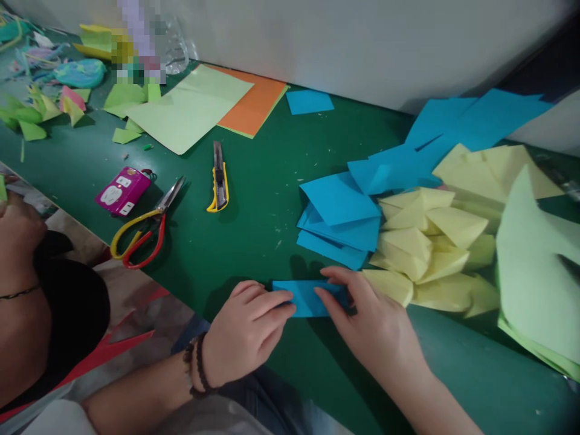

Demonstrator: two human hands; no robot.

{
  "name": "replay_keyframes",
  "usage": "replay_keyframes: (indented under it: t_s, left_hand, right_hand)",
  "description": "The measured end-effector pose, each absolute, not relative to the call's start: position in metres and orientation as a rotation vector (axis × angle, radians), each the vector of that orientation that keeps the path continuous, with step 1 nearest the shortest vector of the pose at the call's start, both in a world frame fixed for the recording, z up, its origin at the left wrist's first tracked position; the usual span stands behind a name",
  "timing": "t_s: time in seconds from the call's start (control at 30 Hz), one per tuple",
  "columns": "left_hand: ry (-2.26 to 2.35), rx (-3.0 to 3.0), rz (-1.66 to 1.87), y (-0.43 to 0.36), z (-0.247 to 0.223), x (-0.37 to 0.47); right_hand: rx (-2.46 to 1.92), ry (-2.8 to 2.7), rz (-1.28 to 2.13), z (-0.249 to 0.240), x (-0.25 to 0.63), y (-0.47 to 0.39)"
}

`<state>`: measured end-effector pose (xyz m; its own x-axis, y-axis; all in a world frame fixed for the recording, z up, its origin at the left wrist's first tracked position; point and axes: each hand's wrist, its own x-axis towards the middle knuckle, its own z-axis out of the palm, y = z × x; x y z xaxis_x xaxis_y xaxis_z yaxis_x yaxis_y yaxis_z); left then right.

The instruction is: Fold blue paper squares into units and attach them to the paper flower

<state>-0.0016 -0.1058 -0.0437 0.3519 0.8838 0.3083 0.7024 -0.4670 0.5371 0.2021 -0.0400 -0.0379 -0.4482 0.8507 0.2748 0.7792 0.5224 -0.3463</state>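
Observation:
A small folded strip of blue paper (304, 298) lies near the front edge of the green table. My left hand (251, 329) rests its closed fingertips on the strip's left end. At the right end, my right hand (367, 317) holds the paper between thumb and forefinger. Just beyond my hands is a loose pile of blue paper pieces (342, 205). Folded yellow paper pieces (421, 248) sit beside that pile, close to my right hand.
Red-and-yellow scissors (156, 225), a yellow cutter (219, 181) and a purple box (123, 191) lie to the left. Light green sheets (190, 109) and an orange sheet (249, 99) are at the back. Green sheets (534, 260) stand right. Another person's arm (20, 290) is far left.

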Motion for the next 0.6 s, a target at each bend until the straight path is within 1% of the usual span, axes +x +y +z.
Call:
replay_keyframes:
  t_s: [0.6]
  left_hand:
    - [1.441, 2.366, 0.779, -0.1089, -0.0448, -0.0019]
  right_hand:
    - [-1.469, -2.321, 0.322, -0.0397, 0.2012, -0.0375]
